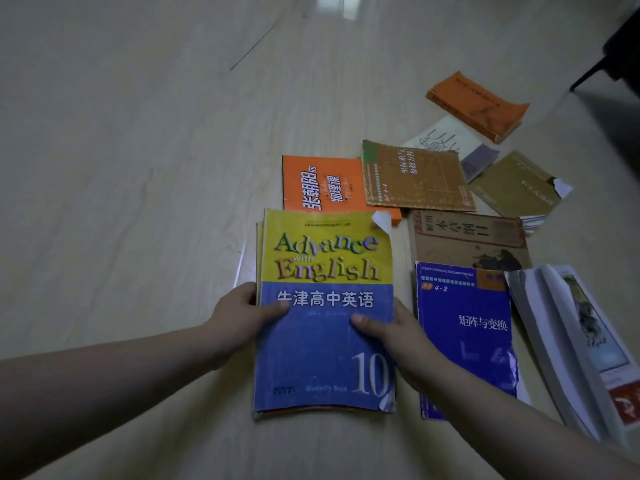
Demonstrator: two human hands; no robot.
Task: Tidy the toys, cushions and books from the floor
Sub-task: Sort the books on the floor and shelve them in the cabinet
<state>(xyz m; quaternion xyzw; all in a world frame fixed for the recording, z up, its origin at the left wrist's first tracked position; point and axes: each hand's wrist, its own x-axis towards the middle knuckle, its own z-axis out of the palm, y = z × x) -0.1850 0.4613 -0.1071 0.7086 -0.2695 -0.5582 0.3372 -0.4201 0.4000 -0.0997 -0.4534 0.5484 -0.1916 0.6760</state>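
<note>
A small stack of books topped by a yellow-and-blue "Advance with English" textbook [325, 348] is held over the floor in the lower centre. My left hand [239, 317] grips its left edge, thumb on the cover. My right hand [391, 327] grips the right edge, thumb on the cover too. Other books lie scattered on the floor to the right: a blue book [467, 327], an orange book [322, 183], a brown book [415, 174], a tan illustrated book [467, 237] and an open white book [568, 341].
Further back lie an olive book [519, 185] with a torn corner, a white book [446, 140] and a thick orange book [478, 105]. A dark furniture leg [588, 74] stands at the top right. Pale wood-look floor [138, 168] spreads to the left.
</note>
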